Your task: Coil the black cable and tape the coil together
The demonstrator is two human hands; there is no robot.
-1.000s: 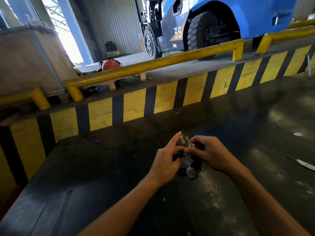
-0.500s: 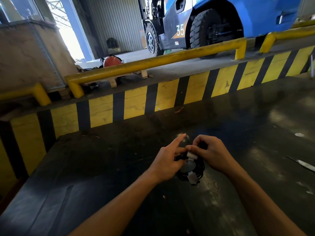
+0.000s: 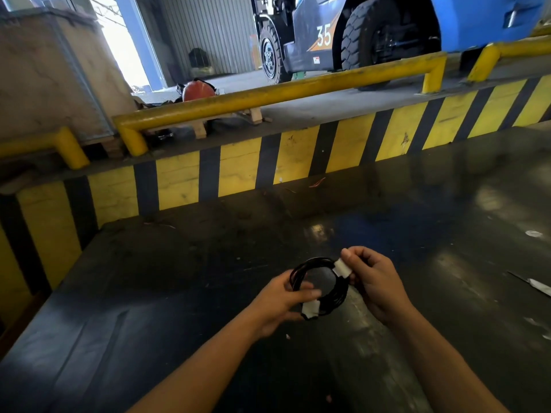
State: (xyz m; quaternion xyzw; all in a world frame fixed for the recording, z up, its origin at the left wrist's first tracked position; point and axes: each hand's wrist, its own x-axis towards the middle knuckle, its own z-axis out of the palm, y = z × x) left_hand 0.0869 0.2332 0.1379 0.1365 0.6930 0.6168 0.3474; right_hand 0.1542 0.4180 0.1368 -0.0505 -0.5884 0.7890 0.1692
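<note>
The black cable (image 3: pixel 310 262) is wound into a small round coil, held just above the dark table between both hands. One white tape band (image 3: pixel 341 268) wraps the coil's upper right side, and a second white tape band (image 3: pixel 310 309) wraps its lower edge. My left hand (image 3: pixel 278 304) grips the coil's left side, thumb lying across the loop near the lower band. My right hand (image 3: pixel 372 281) pinches the upper band between thumb and fingers.
The dark, glossy table (image 3: pixel 179 293) spreads all around. A knife-like tool (image 3: pixel 536 286) lies near the right edge, with white scraps (image 3: pixel 533 233) beyond it. A yellow-black striped barrier (image 3: pixel 238 171) borders the far side; a blue forklift (image 3: pixel 387 34) stands behind.
The hands have drawn apart and tilted the coil up, so its open loop now faces me. My left index finger, pointing out before, has curled onto the coil.
</note>
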